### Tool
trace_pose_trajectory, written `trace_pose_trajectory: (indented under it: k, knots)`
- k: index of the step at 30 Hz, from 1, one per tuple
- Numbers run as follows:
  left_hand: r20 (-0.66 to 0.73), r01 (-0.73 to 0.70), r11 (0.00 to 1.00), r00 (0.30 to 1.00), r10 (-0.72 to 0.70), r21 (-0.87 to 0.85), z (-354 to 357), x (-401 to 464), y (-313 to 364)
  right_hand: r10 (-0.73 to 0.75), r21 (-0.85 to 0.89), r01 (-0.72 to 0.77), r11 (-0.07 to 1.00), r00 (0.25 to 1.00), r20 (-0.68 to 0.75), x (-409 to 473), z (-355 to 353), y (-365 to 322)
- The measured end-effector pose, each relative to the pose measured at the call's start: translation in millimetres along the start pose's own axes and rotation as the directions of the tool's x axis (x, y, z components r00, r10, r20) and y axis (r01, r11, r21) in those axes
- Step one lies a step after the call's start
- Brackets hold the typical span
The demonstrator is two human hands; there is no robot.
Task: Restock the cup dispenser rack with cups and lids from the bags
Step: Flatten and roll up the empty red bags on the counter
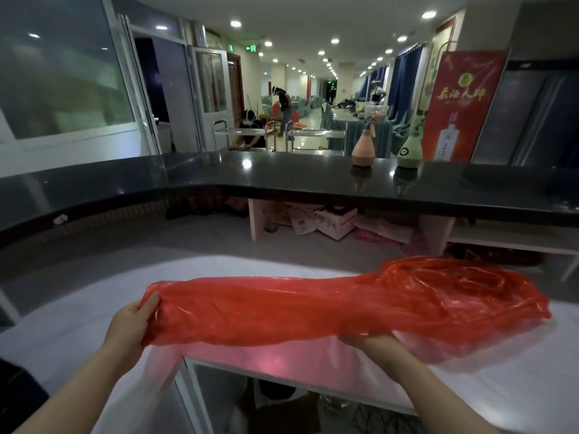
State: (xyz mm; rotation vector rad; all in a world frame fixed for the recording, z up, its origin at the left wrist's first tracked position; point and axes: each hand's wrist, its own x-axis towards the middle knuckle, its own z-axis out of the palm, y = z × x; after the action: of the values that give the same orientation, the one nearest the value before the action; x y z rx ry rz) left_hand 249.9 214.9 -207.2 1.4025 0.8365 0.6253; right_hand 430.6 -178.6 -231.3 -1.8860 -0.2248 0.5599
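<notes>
A long red plastic bag (313,305) is held stretched sideways over the white table (501,386). Its left end is gripped by the left hand (133,327); its underside is held by the right hand (372,346), fingers hidden. Hands are well apart. Contents can't be told. Beyond, a dark counter (250,177) carries two spray bottles: tan (363,148), green (410,151).

A: The red bag (313,308) lies stretched across the white bench (78,308), both hands (131,324) at its near edge; bare bench shows left of the bag and behind it.

B: Beyond the bag, an open floor strip runs to the dark counter (219,173), where two bottles (363,148) stand toward its right.
</notes>
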Motion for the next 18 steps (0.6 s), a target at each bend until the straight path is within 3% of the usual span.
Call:
trace_pose_trajectory:
  k: [2, 5, 10, 14, 18]
  knots:
    - [-0.037, -0.028, 0.999, 0.999, 0.03, 0.039, -3, -2, -2, -0.028, 0.006, 0.028, 1.0, 0.999, 0.028, 4, 7, -9]
    - [-0.09, -0.063, 0.993, 0.993, 0.072, 0.098, -12, -5, -5, -0.049, 0.014, 0.05, 0.999, 0.998, -0.047, 14, 14, -16]
    - [0.04, 0.036, 0.979, 0.998, -0.045, 0.199, -18, -6, -31, -0.076, -0.119, 0.053, 0.991, 0.977, -0.197, 33, 23, -14]
    - [0.083, 0.106, 0.978, 0.989, -0.122, 0.178, -18, -10, -46, -0.134, -0.26, 0.056, 0.964, 0.947, -0.293, 50, 31, -11]
    - [0.129, 0.067, 0.959, 0.986, -0.106, 0.275, -20, -13, -53, -0.088, -0.321, -0.002, 0.947, 0.959, -0.269, 61, 39, 8]
